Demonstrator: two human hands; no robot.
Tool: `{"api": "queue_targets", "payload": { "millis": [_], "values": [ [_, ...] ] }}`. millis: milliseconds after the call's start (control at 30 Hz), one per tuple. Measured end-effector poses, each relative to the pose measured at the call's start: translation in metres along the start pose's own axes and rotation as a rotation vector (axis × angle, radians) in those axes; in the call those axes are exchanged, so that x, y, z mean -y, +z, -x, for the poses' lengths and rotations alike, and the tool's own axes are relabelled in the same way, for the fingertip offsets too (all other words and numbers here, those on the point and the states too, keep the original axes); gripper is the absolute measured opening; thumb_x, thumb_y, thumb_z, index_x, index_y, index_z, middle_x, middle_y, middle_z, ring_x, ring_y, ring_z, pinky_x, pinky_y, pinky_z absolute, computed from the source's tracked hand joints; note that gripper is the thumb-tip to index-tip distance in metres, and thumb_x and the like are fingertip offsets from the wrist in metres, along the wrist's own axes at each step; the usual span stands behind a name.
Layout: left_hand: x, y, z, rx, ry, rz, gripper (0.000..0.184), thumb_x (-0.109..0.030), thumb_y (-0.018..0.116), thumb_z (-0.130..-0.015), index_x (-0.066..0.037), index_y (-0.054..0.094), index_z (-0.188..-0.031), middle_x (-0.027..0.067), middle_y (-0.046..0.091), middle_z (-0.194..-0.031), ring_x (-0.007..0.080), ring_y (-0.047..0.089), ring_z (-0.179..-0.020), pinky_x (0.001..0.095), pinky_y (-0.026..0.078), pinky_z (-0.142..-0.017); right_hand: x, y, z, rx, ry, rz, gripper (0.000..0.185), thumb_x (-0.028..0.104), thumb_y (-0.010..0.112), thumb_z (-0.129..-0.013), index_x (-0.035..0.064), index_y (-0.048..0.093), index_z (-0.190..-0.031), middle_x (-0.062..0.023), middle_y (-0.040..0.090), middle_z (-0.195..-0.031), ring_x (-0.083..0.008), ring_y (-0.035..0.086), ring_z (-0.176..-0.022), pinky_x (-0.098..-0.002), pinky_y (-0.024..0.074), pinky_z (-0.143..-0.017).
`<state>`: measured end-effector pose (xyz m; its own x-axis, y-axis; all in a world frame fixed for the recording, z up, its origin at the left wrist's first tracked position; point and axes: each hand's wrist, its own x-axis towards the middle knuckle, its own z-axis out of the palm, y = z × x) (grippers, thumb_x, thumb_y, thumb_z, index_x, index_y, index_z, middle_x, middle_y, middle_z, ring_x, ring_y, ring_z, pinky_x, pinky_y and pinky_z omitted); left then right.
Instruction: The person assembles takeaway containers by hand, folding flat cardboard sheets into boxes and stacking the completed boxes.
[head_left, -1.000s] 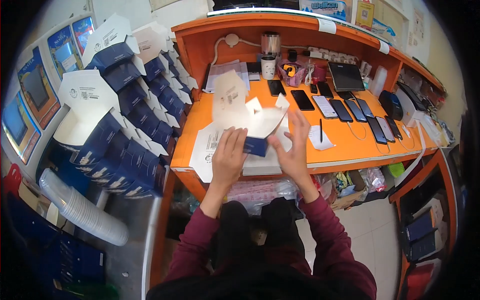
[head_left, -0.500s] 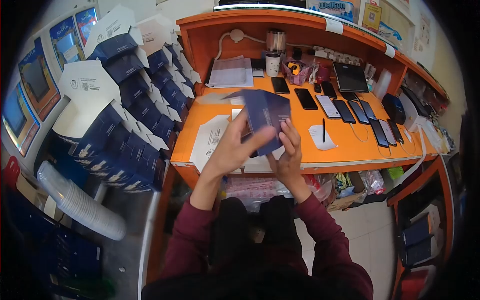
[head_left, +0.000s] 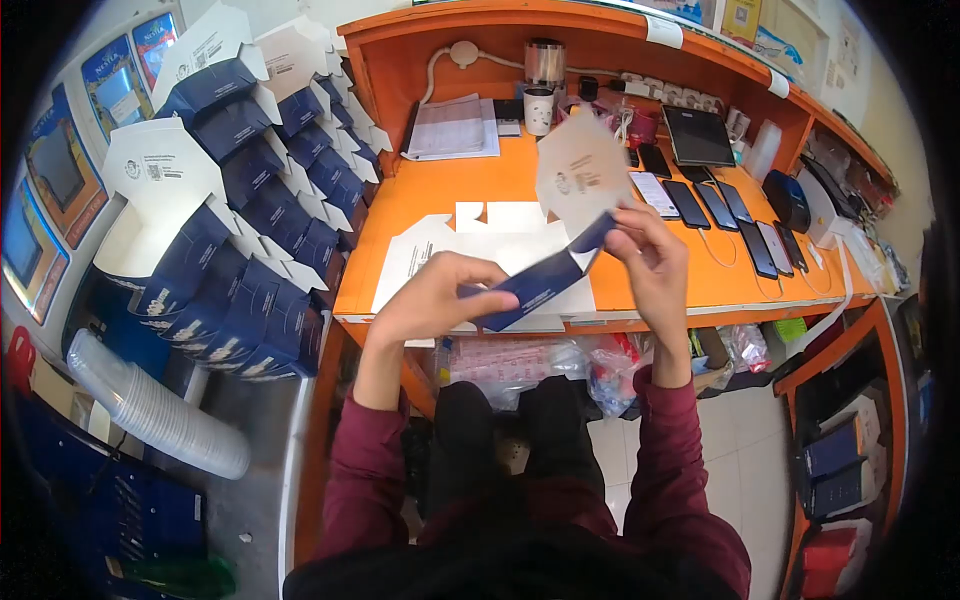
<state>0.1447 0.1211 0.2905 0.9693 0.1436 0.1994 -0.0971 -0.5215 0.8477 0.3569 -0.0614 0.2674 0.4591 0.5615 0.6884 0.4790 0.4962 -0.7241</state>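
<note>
While both hands are engaged on one part-folded carton [head_left: 540, 287], held at the centre of the frame above the front edge of the orange counter [head_left: 395, 195], the following is noted. The left hand [head_left: 440, 295] grips the carton's lower left end, thumb flat on the dark blue outer wall, the other fingers largely hidden. The right hand [head_left: 652, 255] pinches the upper right corner between thumb and fingers. The pale printed flap [head_left: 583, 175] stands up from the carton and is blurred.

Flat white card [head_left: 405, 265] lies beneath, left of centre. Nested cartons [head_left: 265, 190] fill the upper left; a row of phones [head_left: 686, 205] lies right of centre.

Risks, in my judgement: the right-hand hold covers only a corner, so a slip there could let the wall spring open. Hard thumb pressure from the left could dent or crease the blue wall off its line. The raised flap, swung right, could catch the phones. A dropped carton could miss the counter and fall towards the knees [head_left: 465, 410], since it is held at the front edge. Whether the corner is locked cannot be told.
</note>
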Motion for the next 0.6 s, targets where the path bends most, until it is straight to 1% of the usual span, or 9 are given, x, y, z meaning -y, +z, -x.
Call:
{"api": "queue_targets", "payload": {
  "millis": [67,100,200,233,333,367,467,567,600],
  "values": [
    [0.007,-0.003,-0.003,-0.081,-0.029,0.019,0.024,-0.019,0.070,-0.098,0.004,0.073,-0.102,0.0039,0.070,-0.081,0.0070,0.059,-0.077,0.0264,0.050,-0.074,-0.013,-0.008,0.012,-0.084,0.077,-0.274,0.019,0.002,0.068,-0.094,0.0005,0.071,-0.113,-0.0141,0.058,-0.133,-0.0214,0.063,-0.117,-0.0351,0.0572,-0.095],
    [0.012,-0.002,-0.005,-0.067,0.006,-0.016,0.029,-0.024,0.067,-0.100,0.004,0.073,-0.098,0.0030,0.070,-0.080,0.0069,0.056,-0.076,0.0261,0.049,-0.074,-0.014,-0.007,0.016,-0.080,0.051,-0.100,0.025,0.001,0.072,-0.091,0.0019,0.071,-0.116,-0.0130,0.059,-0.132,-0.0217,0.064,-0.117,-0.0360,0.0569,-0.095],
    [0.006,0.010,-0.009,-0.063,-0.064,0.025,0.029,-0.023,0.067,-0.100,0.005,0.073,-0.096,0.0032,0.069,-0.078,0.0070,0.055,-0.074,0.0276,0.048,-0.072,0.030,0.020,0.021,0.096,-0.012,0.260,0.032,0.000,0.075,-0.087,0.0034,0.071,-0.119,-0.0135,0.059,-0.132,-0.0243,0.065,-0.117,-0.0369,0.0564,-0.094],
    [0.006,0.013,-0.011,-0.055,-0.070,0.022,0.029,-0.023,0.067,-0.101,0.004,0.073,-0.098,0.0027,0.069,-0.079,0.0064,0.056,-0.075,0.0266,0.049,-0.072,0.032,0.024,0.021,0.113,-0.100,0.420,0.038,0.000,0.077,-0.083,0.0040,0.071,-0.120,-0.0145,0.063,-0.127,-0.0279,0.067,-0.112,-0.0367,0.0568,-0.091],
    [0.004,0.020,-0.014,-0.042,-0.063,-0.003,0.028,-0.023,0.066,-0.101,0.003,0.074,-0.099,0.0023,0.070,-0.081,0.0053,0.058,-0.076,0.0257,0.048,-0.072,0.025,0.024,0.020,-0.024,-0.149,0.598,0.036,-0.001,0.077,-0.083,0.0023,0.071,-0.118,-0.0148,0.066,-0.120,-0.0296,0.069,-0.105,-0.0366,0.0576,-0.088],
    [0.000,0.021,-0.013,-0.043,-0.043,-0.029,0.028,-0.023,0.066,-0.102,0.004,0.074,-0.098,0.0030,0.070,-0.080,0.0054,0.057,-0.075,0.0267,0.048,-0.070,0.025,0.030,0.017,-0.157,-0.170,0.491,0.032,0.000,0.078,-0.083,0.0016,0.072,-0.115,-0.0152,0.068,-0.114,-0.0307,0.071,-0.097,-0.0358,0.0583,-0.082],
    [0.000,0.019,-0.014,-0.115,0.056,-0.178,0.027,-0.022,0.068,-0.100,0.004,0.073,-0.095,0.0059,0.069,-0.077,0.0093,0.058,-0.071,0.0299,0.047,-0.067,0.018,0.033,0.020,-0.221,-0.227,0.476,0.030,0.000,0.078,-0.083,0.0011,0.073,-0.112,-0.0167,0.067,-0.114,-0.0316,0.072,-0.094,-0.0353,0.0585,-0.077],
    [-0.006,0.008,-0.013,-0.088,0.155,-0.359,0.025,-0.022,0.070,-0.097,0.003,0.073,-0.093,0.0092,0.069,-0.077,0.0168,0.061,-0.068,0.0321,0.048,-0.067,0.023,0.030,0.027,0.097,-0.243,0.566,0.029,0.003,0.078,-0.084,0.0027,0.074,-0.112,-0.0172,0.066,-0.110,-0.0316,0.072,-0.089,-0.0356,0.0584,-0.072],
    [-0.008,0.005,-0.012,-0.055,0.184,-0.419,0.024,-0.022,0.071,-0.096,0.003,0.073,-0.093,0.0102,0.070,-0.077,0.0196,0.061,-0.068,0.0327,0.048,-0.067,0.022,0.026,0.028,0.121,-0.220,0.584,0.028,0.004,0.078,-0.085,0.0033,0.074,-0.113,-0.0170,0.066,-0.109,-0.0313,0.073,-0.088,-0.0359,0.0582,-0.071]
  ]
}}
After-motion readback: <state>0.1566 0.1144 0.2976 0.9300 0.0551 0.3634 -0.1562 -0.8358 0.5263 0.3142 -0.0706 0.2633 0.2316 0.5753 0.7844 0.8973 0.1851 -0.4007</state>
